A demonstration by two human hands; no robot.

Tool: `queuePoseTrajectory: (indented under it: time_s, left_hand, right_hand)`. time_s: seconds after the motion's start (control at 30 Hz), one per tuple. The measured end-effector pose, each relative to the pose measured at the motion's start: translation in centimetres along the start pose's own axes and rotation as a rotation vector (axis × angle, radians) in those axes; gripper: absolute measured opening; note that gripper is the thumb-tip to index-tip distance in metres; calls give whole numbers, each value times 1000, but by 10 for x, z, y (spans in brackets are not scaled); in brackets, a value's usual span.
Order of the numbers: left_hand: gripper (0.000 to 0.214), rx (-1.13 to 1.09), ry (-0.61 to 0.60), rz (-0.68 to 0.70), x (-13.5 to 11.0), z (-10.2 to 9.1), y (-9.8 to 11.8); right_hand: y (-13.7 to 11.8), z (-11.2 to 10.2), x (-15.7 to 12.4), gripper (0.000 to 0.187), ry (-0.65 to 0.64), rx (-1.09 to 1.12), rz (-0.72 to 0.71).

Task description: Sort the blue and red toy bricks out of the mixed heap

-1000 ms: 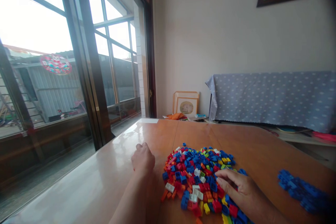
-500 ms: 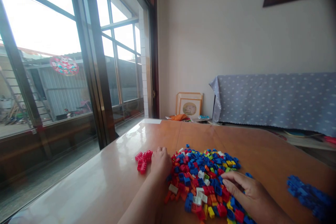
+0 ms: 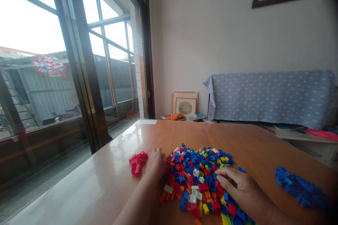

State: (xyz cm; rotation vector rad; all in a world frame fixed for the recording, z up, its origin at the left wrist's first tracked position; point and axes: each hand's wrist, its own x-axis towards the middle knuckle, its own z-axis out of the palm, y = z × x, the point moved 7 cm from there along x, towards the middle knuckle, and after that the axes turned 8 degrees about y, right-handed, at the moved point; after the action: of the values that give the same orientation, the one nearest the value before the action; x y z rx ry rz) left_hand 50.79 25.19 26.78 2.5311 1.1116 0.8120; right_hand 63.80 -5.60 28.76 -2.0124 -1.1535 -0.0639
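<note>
The loose pile of mixed bricks (image 3: 188, 163) spreads over the counter (image 3: 237, 137) away from the person, single bricks pointing every way. The right hand (image 3: 243, 186) is at its right side, thumb and forefinger tips close together; whether that grip holds a brick cannot be told. Farther right, the blue cluster (image 3: 295, 184) slants, its long axis running from far left to near right. The left hand (image 3: 155, 163) has come off the red cluster (image 3: 137, 165) to the pile's left edge, so it is now nearest the loose bricks; its fingertips are hidden, its grip unreadable. The red cluster is irregular, one part jutting nearer. Beyond stands a framed picture (image 3: 185, 107).
</note>
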Motion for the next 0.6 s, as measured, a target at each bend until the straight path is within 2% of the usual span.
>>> queuePoseTrajectory:
  time_s: [0.27,0.43,0.6]
  left_hand:
    - [61,-262,-94,77,-9,1,40]
    - [62,-364,-148,150,-19,-7,61]
    - [59,-383,-182,205,-22,-11,67]
  right_hand:
    - [-6,-4,1,33,16,7,-11]
    - [-7,-3,3,31,20,14,-23]
    - [-12,-9,2,30,37,19,-22]
